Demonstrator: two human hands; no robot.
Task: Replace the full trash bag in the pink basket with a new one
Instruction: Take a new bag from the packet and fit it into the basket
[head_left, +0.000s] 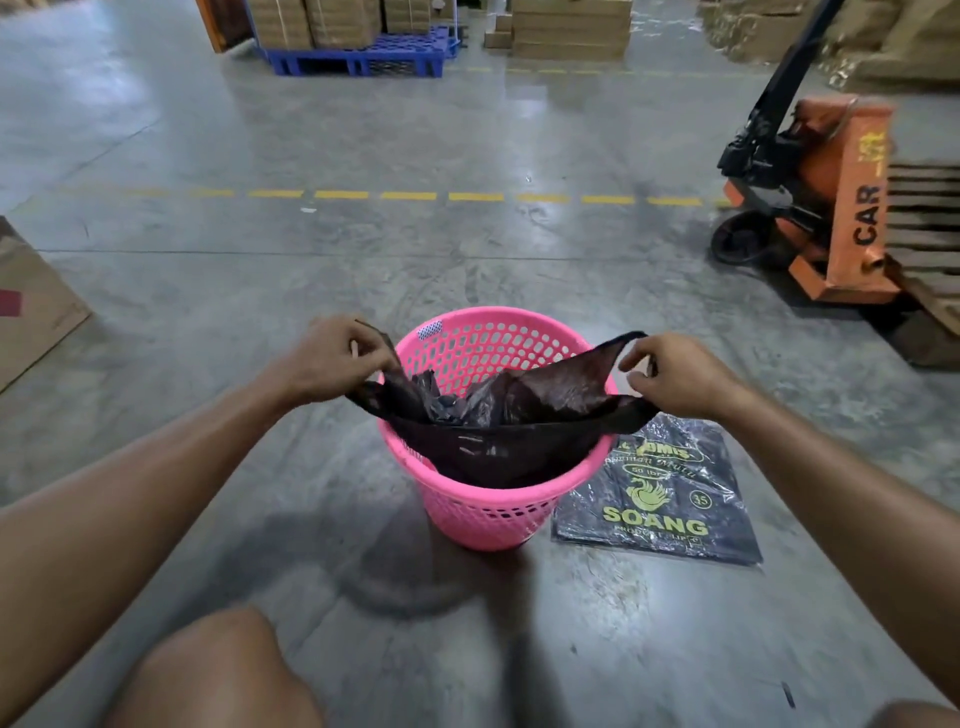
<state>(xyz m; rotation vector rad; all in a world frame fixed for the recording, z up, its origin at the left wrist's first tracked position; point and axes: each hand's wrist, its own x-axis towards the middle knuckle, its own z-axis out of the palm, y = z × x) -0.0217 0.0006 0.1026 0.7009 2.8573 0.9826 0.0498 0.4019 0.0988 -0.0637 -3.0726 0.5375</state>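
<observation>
A pink perforated basket (483, 512) stands on the concrete floor in front of me. A black trash bag (498, 431) hangs inside it, its mouth stretched across the near half of the rim. My left hand (332, 358) pinches the bag's left handle at the basket's left edge. My right hand (675, 376) grips the right handle just beyond the right edge. Crumpled black plastic shows inside the bag. A flat pack of new black bags (665, 499) with yellow SOANG print lies on the floor, touching the basket's right side.
An orange pallet jack (831, 208) with a loaded pallet stands at the right. A cardboard box (31, 301) sits at the left edge. A blue pallet (358, 57) with cartons and more stacked cartons are far back. My knee (218, 675) is at bottom left.
</observation>
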